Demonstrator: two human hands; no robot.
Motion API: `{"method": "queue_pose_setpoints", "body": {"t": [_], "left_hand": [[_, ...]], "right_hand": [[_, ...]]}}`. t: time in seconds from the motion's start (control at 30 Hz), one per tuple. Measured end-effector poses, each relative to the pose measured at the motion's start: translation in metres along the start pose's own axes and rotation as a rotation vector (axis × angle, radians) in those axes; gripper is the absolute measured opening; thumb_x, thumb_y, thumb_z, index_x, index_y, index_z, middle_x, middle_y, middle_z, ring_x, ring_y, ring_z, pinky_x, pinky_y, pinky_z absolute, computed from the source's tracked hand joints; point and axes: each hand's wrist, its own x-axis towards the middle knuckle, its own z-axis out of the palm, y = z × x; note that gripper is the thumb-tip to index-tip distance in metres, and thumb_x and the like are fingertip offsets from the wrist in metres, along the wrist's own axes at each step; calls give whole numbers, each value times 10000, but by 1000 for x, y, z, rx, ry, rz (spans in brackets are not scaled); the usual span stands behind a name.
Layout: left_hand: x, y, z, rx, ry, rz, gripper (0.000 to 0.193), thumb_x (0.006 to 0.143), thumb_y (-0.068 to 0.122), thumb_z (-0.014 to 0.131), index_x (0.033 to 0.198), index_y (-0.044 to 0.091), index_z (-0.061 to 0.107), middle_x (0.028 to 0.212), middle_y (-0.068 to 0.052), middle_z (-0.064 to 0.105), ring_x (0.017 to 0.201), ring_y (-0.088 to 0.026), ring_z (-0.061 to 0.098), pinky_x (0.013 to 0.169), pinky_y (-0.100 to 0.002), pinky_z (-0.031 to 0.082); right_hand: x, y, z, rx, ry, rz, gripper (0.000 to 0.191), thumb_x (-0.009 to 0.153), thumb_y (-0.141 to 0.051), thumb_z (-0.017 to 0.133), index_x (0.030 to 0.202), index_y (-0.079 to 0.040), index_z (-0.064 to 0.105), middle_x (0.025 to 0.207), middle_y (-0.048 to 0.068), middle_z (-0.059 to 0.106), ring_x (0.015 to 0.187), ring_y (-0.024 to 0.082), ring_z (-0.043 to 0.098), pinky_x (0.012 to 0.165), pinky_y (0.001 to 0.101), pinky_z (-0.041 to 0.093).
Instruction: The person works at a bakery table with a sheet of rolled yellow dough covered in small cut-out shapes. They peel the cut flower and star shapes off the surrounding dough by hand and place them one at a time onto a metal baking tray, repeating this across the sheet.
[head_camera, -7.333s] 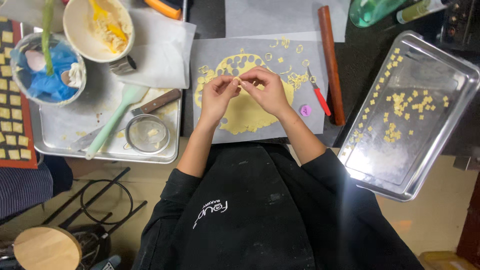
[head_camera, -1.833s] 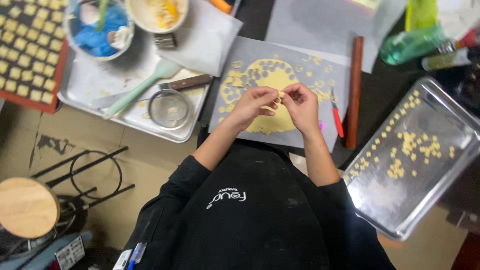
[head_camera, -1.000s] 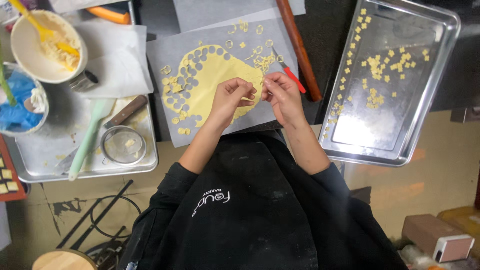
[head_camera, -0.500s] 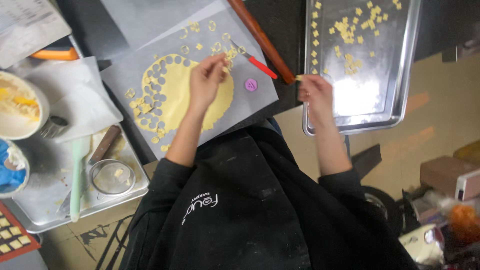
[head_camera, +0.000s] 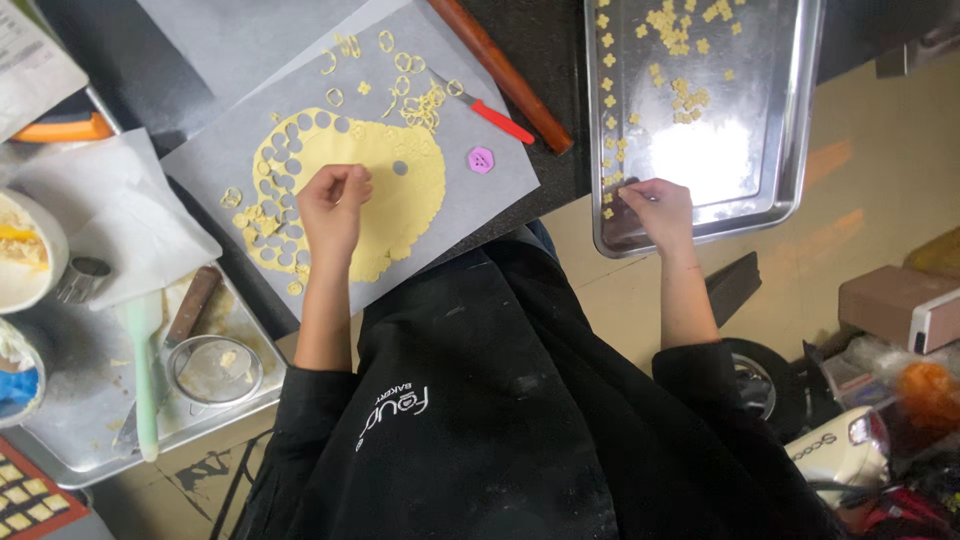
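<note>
I see my left hand (head_camera: 335, 200) curled shut, knuckles resting on the yellow dough sheet (head_camera: 405, 175). My right hand (head_camera: 655, 200) pinches something tiny at the near rim of the steel tray (head_camera: 790, 150); what, I cannot tell. Best set pieces down gently, apart from their neighbours. The tray's long axis runs away from me; beyond, the rolling pin (head_camera: 500, 70) lies diagonal.

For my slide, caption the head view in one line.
Left hand rests on the punched yellow dough sheet while right hand reaches into the steel tray of small cut-outs.
</note>
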Motion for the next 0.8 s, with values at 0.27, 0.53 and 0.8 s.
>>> {"method": "queue_pose_setpoints", "body": {"t": [0.27,0.53,0.8], "left_hand": [[-62,5,-57,576,405,90,170,980,160,737,1018,-5,730,879,-128,744,751,-170,716,703,-294,551],[-77,4,-84,893,524,292,242,925,11,636,1159,-41,667,1153,-229,657,1033,-400,630,895,-453,517],[-47,13,-74,951,530,193,262,937,34,656,1190,-29,633,1133,-215,577,1006,-403,608,859,-468,504]], "right_hand": [[14,29,-23,-317,47,-278,239,943,-218,788,1041,0,779,872,99,752,782,136,686,732,280,526],[27,-9,-14,-300,270,-317,126,980,-137,773,988,-12,758,836,68,720,680,133,604,628,265,448],[3,-152,112,-321,-86,-805,71,971,-88,756,982,-27,721,894,83,695,773,175,671,683,295,513]]}}
